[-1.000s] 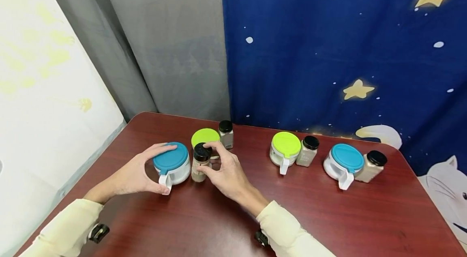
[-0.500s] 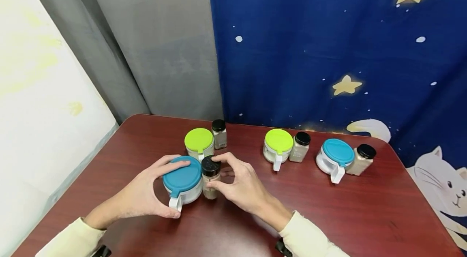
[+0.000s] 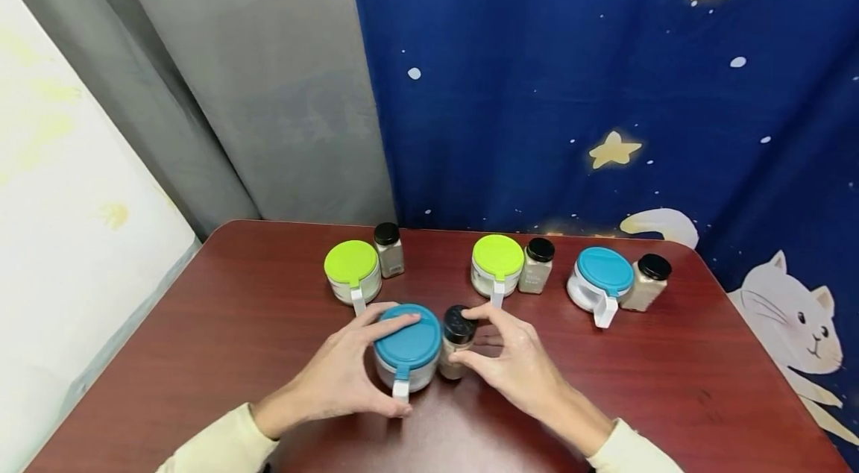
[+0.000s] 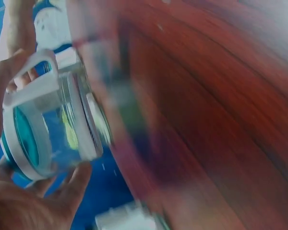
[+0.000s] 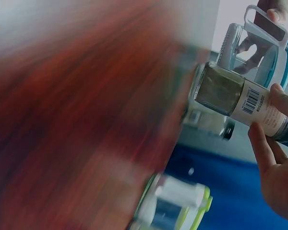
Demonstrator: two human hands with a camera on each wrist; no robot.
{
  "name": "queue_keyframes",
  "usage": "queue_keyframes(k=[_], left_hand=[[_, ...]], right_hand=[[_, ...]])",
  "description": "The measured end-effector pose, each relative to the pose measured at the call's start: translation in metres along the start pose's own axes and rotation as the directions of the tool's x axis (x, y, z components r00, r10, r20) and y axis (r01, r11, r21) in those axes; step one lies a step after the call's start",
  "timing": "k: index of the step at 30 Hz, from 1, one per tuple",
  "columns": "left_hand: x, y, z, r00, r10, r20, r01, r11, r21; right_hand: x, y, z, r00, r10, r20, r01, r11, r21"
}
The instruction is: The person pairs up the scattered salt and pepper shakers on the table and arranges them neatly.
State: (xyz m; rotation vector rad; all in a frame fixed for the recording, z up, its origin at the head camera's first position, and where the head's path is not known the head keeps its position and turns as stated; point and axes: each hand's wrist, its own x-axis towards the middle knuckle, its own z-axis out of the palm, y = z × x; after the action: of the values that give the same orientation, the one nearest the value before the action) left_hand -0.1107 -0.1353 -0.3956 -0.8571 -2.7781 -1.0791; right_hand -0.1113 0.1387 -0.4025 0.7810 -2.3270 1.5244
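My left hand (image 3: 335, 380) grips a glass seasoning pot with a blue lid (image 3: 409, 339) and a white handle. Its fingers lie over the lid and far side; the thumb is at the handle. In the left wrist view the clear pot (image 4: 57, 136) shows teal inside its lid rim. Beside it, my right hand (image 3: 520, 368) pinches a spice jar (image 3: 456, 342) with a black cap between thumb and fingers. Brownish powder and a barcode label show on that spice jar (image 5: 249, 98) in the right wrist view. Pot and jar stand upright, nearly touching.
Behind the hands stand a green-lidded pot (image 3: 352, 271) and a black-capped jar (image 3: 388, 253). Farther right are another green-lidded pot (image 3: 496, 264), a second capped jar (image 3: 537, 268), a blue-lidded pot (image 3: 600, 283) and a third jar (image 3: 646, 283). Curtains (image 3: 503, 122) hang behind the table's back edge.
Both hands, with the blue-lidded pot and the spice jar, have moved right and nearer the person, from left of the left green-lidded pot to its front right. The head view has shifted too.
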Motion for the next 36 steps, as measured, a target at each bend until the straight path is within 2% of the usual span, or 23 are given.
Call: queue_keyframes(k=[5,11,15,19,24,26,29,32,36], left_hand=[[0.024,0.021,0.031,0.997,0.068,-0.026,-0.067,0.998,0.014],[0.053,0.049,0.069,0.989,0.148,-0.025,-0.146,0.988,0.053],[0.072,0.073,0.1,0.982,0.189,-0.011,-0.187,0.977,0.103],[0.088,0.1,0.13,0.983,0.182,0.006,-0.181,0.975,0.133],[0.108,0.126,0.165,0.985,0.168,0.03,-0.17,0.971,0.169],[0.116,0.133,0.176,0.986,0.162,0.045,-0.168,0.967,0.19],[0.125,0.141,0.189,0.988,0.138,0.065,-0.149,0.965,0.218],[0.131,0.147,0.199,0.99,0.116,0.081,-0.133,0.962,0.239],[0.136,0.154,0.208,0.988,0.106,0.112,-0.131,0.961,0.243]], right_hand=[[-0.019,0.003,-0.033,0.994,0.071,-0.078,-0.076,0.995,-0.062],[-0.043,0.012,-0.07,0.983,0.048,-0.18,-0.075,0.986,-0.146],[-0.063,0.018,-0.097,0.963,0.082,-0.257,-0.133,0.973,-0.188],[-0.08,0.025,-0.124,0.942,0.119,-0.314,-0.202,0.948,-0.245],[-0.101,0.033,-0.155,0.917,0.162,-0.366,-0.28,0.913,-0.297],[-0.106,0.038,-0.163,0.904,0.174,-0.39,-0.3,0.908,-0.291],[-0.113,0.044,-0.173,0.883,0.186,-0.431,-0.331,0.898,-0.29],[-0.117,0.047,-0.181,0.871,0.193,-0.452,-0.35,0.889,-0.294],[-0.123,0.048,-0.189,0.875,0.191,-0.445,-0.359,0.873,-0.329]])
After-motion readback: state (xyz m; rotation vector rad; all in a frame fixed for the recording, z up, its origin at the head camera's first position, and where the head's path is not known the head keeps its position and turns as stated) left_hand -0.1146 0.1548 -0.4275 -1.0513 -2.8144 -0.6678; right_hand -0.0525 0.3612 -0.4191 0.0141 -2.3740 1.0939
